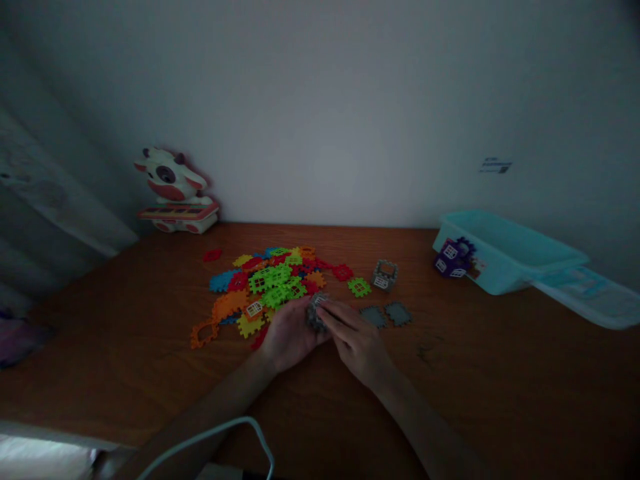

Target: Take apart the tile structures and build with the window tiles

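Both my hands meet over the middle of the table around a grey interlocking toy block piece (pixel 317 311) with a white window in it. My left hand (pixel 293 337) cups it from the left, palm turned up. From the right, my right hand (pixel 357 340) presses its fingers on the piece. Fingers hide part of it, so I cannot tell how many panels it has. Just beyond my right hand lie two flat grey panels (pixel 398 313). A partly joined grey block (pixel 385 275) with a white window stands behind them.
A heap of coloured interlocking panels (pixel 277 283) spreads left of centre. At the right are a joined purple block (pixel 453 259), a turquoise bin (pixel 500 267) and its lid (pixel 590 293). A cow toy keyboard (pixel 177 193) stands at the back left. A pale cable (pixel 220 427) loops in front.
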`<state>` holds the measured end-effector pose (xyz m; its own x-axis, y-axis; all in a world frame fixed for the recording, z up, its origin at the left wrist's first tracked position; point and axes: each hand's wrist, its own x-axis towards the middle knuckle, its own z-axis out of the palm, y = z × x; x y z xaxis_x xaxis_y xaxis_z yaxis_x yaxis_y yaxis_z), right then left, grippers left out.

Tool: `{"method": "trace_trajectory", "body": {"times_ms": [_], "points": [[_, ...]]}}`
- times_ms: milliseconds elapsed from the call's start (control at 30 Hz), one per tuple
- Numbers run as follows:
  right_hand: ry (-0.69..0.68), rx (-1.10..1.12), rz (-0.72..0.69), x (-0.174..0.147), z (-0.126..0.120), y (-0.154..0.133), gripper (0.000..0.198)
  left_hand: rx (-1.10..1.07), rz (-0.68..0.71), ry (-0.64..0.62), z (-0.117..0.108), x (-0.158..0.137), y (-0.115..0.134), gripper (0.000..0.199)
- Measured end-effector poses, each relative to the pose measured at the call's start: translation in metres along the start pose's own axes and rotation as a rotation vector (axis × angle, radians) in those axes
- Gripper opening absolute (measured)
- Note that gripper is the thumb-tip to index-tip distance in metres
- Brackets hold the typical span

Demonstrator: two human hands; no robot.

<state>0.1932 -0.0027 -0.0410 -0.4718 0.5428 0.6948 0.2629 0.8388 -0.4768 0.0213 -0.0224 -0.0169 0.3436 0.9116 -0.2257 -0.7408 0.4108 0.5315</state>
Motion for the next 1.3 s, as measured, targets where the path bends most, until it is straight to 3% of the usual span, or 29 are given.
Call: {"method": "trace_trajectory", "body": {"times_ms": [167, 333, 633, 800, 967, 1067, 1200, 1300], "points": [[-0.134, -0.146, -0.002, 0.001, 0.004, 0.002, 0.054, 0.03, 0.052, 0.109, -0.004, 0.007, -0.008, 0.016], [-0.219, -0.136, 0.055, 0.002, 0.003, 0.001, 0.052, 0.047, 0.119, 0.189, -0.004, 0.011, -0.011, 0.012], [-0.094, -0.054, 0.171, -0.002, 0.006, -0.003, 0.03, 0.152, 0.165, 0.209, -0.004, 0.01, -0.014, 0.028], [-0.028, 0.072, 0.272, -0.003, 0.01, -0.002, 0.053, 0.226, 0.282, 0.261, -0.001, 0.01, -0.014, 0.033], [0.033, 0.219, 0.574, -0.003, 0.012, 0.004, 0.053, 0.299, 0.385, 0.323, -0.009, 0.014, -0.009, 0.04], [0.081, 0.449, 0.779, -0.003, 0.015, 0.01, 0.054, 0.518, 0.49, 0.357, -0.019, 0.016, -0.006, 0.041], [0.13, 0.676, 0.882, 0.001, 0.017, 0.016, 0.049, 1.046, 0.667, 0.379, -0.025, 0.012, -0.005, 0.036], [0.149, 0.749, 0.941, 0.004, 0.013, 0.016, 0.047, 1.307, 0.775, 0.331, -0.026, 0.009, -0.005, 0.029]]}}
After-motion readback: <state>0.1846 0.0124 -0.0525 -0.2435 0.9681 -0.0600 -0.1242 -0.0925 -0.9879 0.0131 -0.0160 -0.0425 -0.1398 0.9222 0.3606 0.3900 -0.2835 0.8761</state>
